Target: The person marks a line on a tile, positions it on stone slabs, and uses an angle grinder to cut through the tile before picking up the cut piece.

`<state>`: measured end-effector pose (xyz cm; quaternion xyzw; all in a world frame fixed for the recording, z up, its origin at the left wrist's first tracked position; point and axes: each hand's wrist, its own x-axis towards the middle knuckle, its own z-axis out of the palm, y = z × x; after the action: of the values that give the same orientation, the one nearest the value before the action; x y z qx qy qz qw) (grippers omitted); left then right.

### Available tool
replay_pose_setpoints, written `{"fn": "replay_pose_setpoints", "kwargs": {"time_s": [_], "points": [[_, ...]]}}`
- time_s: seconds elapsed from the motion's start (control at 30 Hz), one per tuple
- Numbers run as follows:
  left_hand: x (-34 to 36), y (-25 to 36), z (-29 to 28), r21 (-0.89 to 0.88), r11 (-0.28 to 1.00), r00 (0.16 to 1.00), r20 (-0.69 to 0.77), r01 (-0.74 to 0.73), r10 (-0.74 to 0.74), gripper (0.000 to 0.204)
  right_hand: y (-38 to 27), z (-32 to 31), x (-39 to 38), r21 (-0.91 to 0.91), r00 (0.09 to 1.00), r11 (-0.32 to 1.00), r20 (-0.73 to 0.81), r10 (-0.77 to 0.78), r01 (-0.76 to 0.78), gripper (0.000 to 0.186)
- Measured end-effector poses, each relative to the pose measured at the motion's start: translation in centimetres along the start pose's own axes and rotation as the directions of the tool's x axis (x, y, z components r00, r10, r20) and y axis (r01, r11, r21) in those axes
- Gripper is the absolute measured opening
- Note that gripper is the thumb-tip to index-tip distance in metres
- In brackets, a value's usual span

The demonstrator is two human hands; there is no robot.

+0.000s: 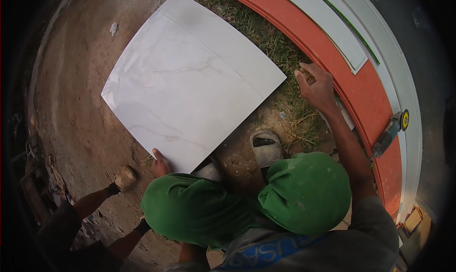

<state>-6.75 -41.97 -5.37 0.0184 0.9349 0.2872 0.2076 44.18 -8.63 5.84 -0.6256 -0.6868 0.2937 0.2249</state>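
Observation:
A large white marbled tile (185, 84) lies tilted in the middle, a thin straight line across its right part. My left hand (160, 162) grips its near left edge, the thumb on the top face and the other fingers mostly hidden. My right hand (314, 84) is closed, with fingers curled, just off the tile's right corner over the grass; what it holds, if anything, I cannot make out. My green-clad knees (301, 196) and one grey sandal (266, 148) show below the tile.
An angle grinder (390, 132) rests on the red ledge (356, 91) at my right, near white strips (332, 25) and a green straight strip (344, 25). Dirt ground (80, 82) and grass (256, 39) surround the tile. Another person's legs (92, 203) are at lower left.

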Motion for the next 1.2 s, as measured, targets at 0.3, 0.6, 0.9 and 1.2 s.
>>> {"fn": "replay_pose_setpoints", "kwargs": {"time_s": [0.3, 0.6, 0.9, 1.2], "points": [[-0.1, 0.5, 1.1, -0.204, 0.977, 0.996, -0.075, -0.054, 0.039, 0.076, 4.3, 13.6, -0.2, 0.560, 0.920, 0.755, 0.039, 0.389, -0.342, 0.039], [-1.2, 1.7, 0.4, -0.237, 0.971, 1.000, -0.023, -0.012, 0.007, 0.073, 2.9, 13.0, 0.7, 0.538, 0.887, 0.735, 0.055, 0.459, -0.413, 0.036], [-1.2, 2.3, 1.4, -0.131, 0.991, 0.998, -0.051, 0.020, -0.027, 0.073, 5.0, 12.0, 2.8, 0.625, 0.889, 0.657, 0.145, 0.435, -0.423, 0.031], [0.4, -2.0, -0.5, -0.110, 0.961, 0.953, 0.197, 0.253, -0.228, 0.076, 5.4, 11.4, -3.6, 0.790, 0.815, 0.397, 0.210, 0.540, -0.467, 0.043]]}}
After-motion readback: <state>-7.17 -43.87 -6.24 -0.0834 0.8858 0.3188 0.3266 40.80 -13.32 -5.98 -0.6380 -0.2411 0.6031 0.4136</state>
